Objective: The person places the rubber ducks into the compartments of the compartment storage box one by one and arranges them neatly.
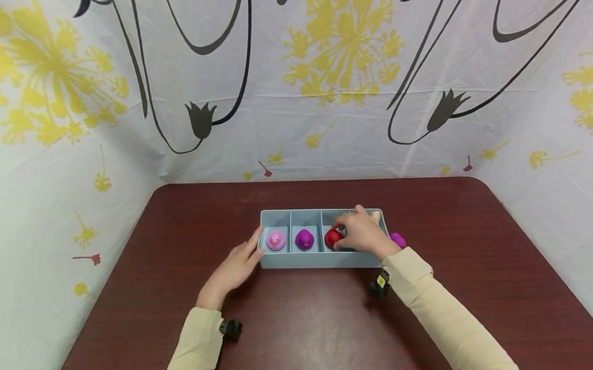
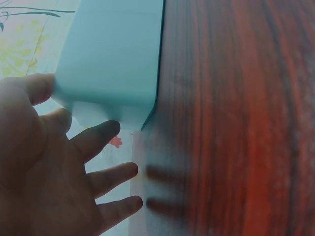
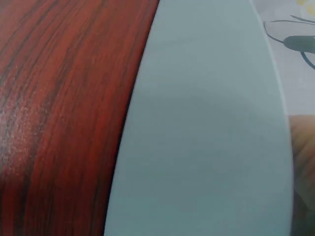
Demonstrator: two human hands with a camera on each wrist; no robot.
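Observation:
A light blue divided box [image 1: 293, 260] lies lengthwise on the table. In its leftmost compartment sits a pink toy duck [image 1: 276, 240], and a purple toy duck [image 1: 304, 240] sits in the one beside it. My right hand [image 1: 363, 232] reaches over the front wall and pinches a red toy duck [image 1: 332, 237] in the third compartment. That hand covers most of the rightmost compartment. At the box's left end rests my left hand [image 1: 235, 266], its fingers extended; in the left wrist view, thumb and fingers of the left hand [image 2: 64, 162] touch the box end [image 2: 110, 73].
Just past the box's right end is another purple object [image 1: 398, 240], partly hidden behind the right wrist. The dark red wooden table [image 1: 305, 326] stretches around the box. Patterned white cloth [image 1: 280, 78] hangs behind and at both sides.

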